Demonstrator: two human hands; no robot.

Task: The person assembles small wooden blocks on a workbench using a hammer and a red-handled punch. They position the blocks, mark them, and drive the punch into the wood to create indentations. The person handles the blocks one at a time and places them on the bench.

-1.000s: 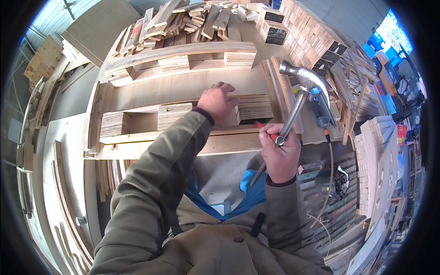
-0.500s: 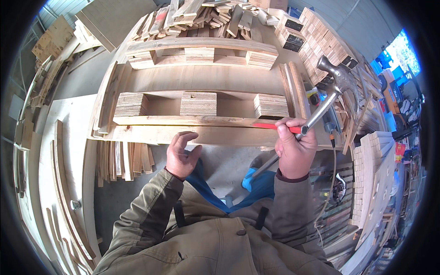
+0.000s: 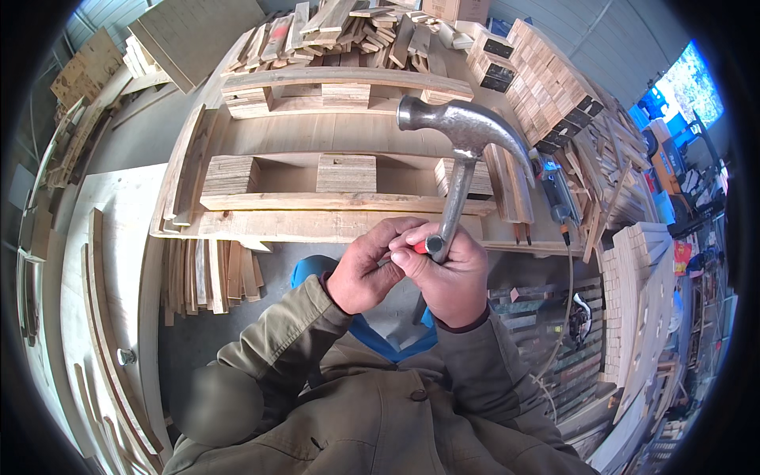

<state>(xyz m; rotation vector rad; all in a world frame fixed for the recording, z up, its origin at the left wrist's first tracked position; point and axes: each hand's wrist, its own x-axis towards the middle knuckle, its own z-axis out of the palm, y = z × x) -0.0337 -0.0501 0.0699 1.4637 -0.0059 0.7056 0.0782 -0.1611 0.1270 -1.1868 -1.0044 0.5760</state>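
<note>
My right hand (image 3: 450, 277) is closed around the metal shaft of a claw hammer (image 3: 457, 190), whose head stands up over the bench. The same hand pinches a red pen-like marker (image 3: 420, 248), its dark round end facing me. My left hand (image 3: 368, 265) meets the right one, its fingers pressed together around the marker's other part, which they hide. Beyond both hands lies a wooden frame: a long board (image 3: 317, 203) with plywood blocks (image 3: 346, 172) standing along it. A second such board with blocks (image 3: 345, 95) lies farther back.
Loose wood offcuts (image 3: 372, 39) are heaped at the back. Stacked blocks (image 3: 546, 83) stand at the back right. A corded or hosed tool (image 3: 558, 198) lies at the bench's right edge, its line hanging down. Wood strips (image 3: 210, 277) lean below the bench; a pale panel (image 3: 115, 214) stands left.
My right hand has moved left with the hammer and marker, in front of my body. My left hand, apart and open before, has come right and closed at the marker.
</note>
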